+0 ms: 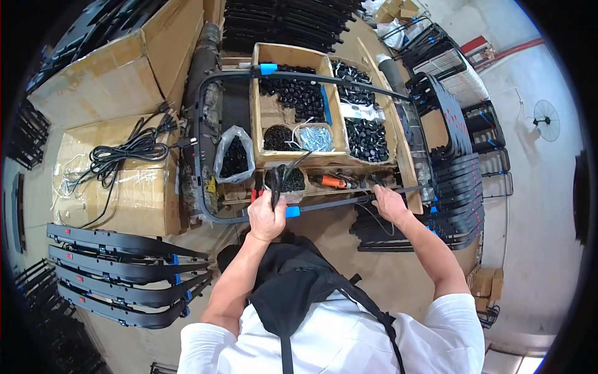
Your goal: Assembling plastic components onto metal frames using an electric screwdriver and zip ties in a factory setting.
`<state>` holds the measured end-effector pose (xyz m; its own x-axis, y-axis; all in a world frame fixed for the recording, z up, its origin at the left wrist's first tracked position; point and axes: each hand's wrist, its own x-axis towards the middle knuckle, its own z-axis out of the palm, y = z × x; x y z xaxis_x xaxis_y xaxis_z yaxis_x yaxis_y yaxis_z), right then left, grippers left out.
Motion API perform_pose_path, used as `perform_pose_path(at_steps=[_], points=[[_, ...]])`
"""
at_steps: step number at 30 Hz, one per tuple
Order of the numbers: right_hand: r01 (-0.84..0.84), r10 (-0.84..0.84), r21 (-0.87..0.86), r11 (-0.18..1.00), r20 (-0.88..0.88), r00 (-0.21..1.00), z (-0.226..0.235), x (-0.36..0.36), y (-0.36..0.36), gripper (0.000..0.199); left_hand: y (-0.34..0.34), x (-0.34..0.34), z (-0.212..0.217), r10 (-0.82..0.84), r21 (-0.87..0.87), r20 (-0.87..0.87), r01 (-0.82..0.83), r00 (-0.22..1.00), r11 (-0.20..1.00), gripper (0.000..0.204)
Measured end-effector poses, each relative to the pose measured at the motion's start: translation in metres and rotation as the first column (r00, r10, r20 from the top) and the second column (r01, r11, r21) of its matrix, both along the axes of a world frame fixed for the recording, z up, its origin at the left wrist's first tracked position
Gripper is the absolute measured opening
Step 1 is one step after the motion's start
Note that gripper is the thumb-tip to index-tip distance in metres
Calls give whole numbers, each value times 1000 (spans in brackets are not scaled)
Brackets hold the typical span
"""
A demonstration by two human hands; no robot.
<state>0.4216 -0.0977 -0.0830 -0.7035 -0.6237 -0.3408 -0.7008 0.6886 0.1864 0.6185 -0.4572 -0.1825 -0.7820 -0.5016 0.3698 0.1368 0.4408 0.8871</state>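
Note:
A black rounded tubular frame (200, 159) with blue clips lies across the workbench. My left hand (266, 218) is closed around a bundle of black cable (281, 182), just above the frame's near bar and beside a blue clip (290, 212). My right hand (390, 204) is closed at the right part of that near bar. A dark piece shows at its fingertips, and a thin black cable (385, 227) loops below it; what the fingers hold is partly hidden. Between my hands, beyond the bar, lies an orange and black power tool (333, 182).
A wooden box (254, 109) holds black caps and silver screws. Beside it are a plastic bag of black parts (235, 156) and a carton (115, 181) with coiled power cords (128, 151). Black frames are stacked at left (124, 280) and right (455, 187). A fan (546, 120) hangs on the wall.

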Motion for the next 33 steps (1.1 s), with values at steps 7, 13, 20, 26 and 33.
perform_pose_path(at_steps=[7, 13, 20, 26, 33], points=[[181, -177, -55, 982, 67, 982, -2, 0, -10, 35, -2, 0, 3, 11, 19, 59, -12, 998, 1000, 19], [905, -192, -9, 425, 976, 100, 14, 2, -157, 93, 5, 30, 77, -54, 75, 131, 45, 990, 996, 16], [951, 639, 307, -26, 737, -220, 3, -15, -252, 29, 50, 71, 89, -188, 28, 387, 192, 903, 981, 25], [994, 600, -84, 67, 800, 27, 86, 36, -206, 25, 70, 106, 95, -221, 49, 563, 235, 797, 971, 39], [899, 639, -154, 410, 752, -162, 115, 113, -109, 28, 38, 87, 209, 369, -305, -6, -353, 929, 884, 55]])
